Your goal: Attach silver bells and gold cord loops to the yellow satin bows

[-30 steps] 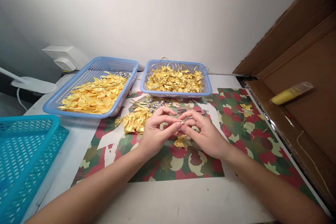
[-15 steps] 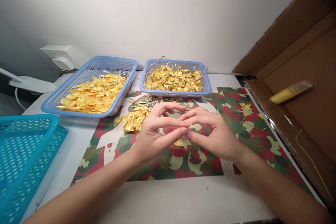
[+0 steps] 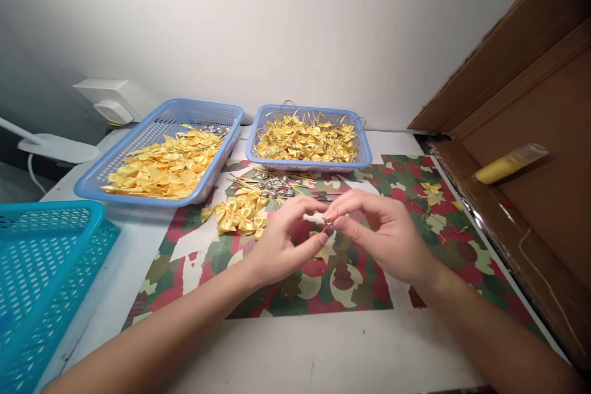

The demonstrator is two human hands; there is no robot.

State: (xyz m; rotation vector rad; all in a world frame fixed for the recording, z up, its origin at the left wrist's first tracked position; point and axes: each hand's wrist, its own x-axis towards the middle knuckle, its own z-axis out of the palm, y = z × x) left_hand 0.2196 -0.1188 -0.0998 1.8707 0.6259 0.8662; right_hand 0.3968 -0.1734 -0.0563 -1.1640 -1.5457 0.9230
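Note:
Over the patterned paper my two hands meet, fingertips almost touching. A small silver bell shows between them, with a short bit of thin gold tie beside it. My right hand pinches the bell between thumb and forefinger. My left hand has its thumb and fingers curled in at the gold tie; its exact grip is partly hidden. Below the fingers lies a yellow ribbon bow, partly covered. To the left of my left hand is a heap of yellow bows, and behind it are loose silver bells with gold ties.
Two blue baskets stand at the back: the left basket holds yellow bows and bells, the right basket bows with gold ties. A teal basket is at the left edge. Dark scissors lie behind my hands. Cardboard borders the right.
My fingertips have drawn slightly apart and turned, so the silver bell and gold tie now show between them. My left hand has dropped a little, uncovering more loose bells.

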